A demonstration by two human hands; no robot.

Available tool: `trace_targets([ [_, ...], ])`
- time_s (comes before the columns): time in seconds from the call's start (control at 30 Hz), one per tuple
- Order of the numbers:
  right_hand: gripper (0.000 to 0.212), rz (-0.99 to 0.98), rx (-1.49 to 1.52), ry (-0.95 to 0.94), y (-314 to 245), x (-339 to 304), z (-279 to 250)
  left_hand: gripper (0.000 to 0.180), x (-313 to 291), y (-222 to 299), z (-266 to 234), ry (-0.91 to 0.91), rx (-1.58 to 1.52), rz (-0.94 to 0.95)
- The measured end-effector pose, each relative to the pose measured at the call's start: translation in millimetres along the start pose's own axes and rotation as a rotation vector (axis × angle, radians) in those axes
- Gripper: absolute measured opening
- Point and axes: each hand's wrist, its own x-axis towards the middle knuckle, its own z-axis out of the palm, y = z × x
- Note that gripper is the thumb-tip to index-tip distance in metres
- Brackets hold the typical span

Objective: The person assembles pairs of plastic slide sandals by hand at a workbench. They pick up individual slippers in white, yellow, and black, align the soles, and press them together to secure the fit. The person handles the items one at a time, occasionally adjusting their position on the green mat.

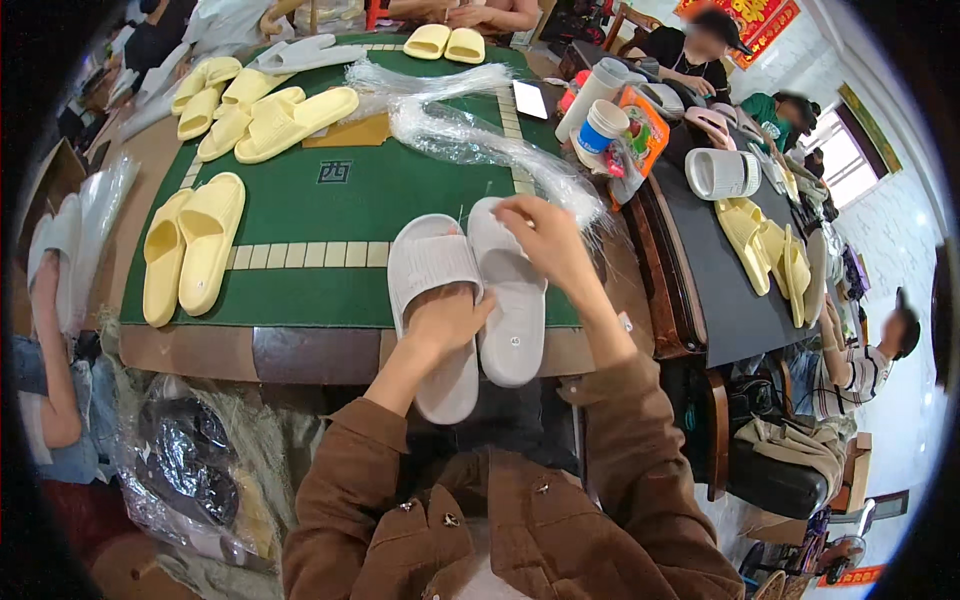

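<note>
A pair of light grey slippers lies side by side over the near edge of the green table, soles down and toes away from me. My left hand reaches into the left slipper, its fingers under the strap and its thumb outside by the other slipper. On the right slipper, my right hand bends over the strap and toe with its fingertips drawn together; what they pinch is too small to make out. Thin clear strands stick up near the toes.
Clear plastic strands lie in a bundle beyond the slippers. Yellow slippers stand at the left, with several more farther back. To the right, a dark side table holds a white-and-blue tub and other slippers. Other people sit around.
</note>
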Motion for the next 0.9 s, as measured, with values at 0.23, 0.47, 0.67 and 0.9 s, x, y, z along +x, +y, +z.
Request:
trace_targets([
  [0.23,0.033,0.184,-0.279,0.058,100.9,64.1,41.1,0.066,-2.0,9.3,-4.3,0.145,0.11,0.117],
  [0.47,0.026,0.201,0.102,-0.102,70.4,70.7,48.7,0.062,-4.0,8.0,-3.6,0.124,0.085,0.05],
  [0.67,0.022,0.068,0.117,-0.319,60.1,63.4,47.2,0.062,-4.1,9.8,-3.3,0.09,0.031,0.02],
  [0.9,0.022,-0.007,0.098,-0.139,60.6,48.5,48.9,0.066,-14.0,28.5,-22.9,-0.011,0.002,-0.068],
])
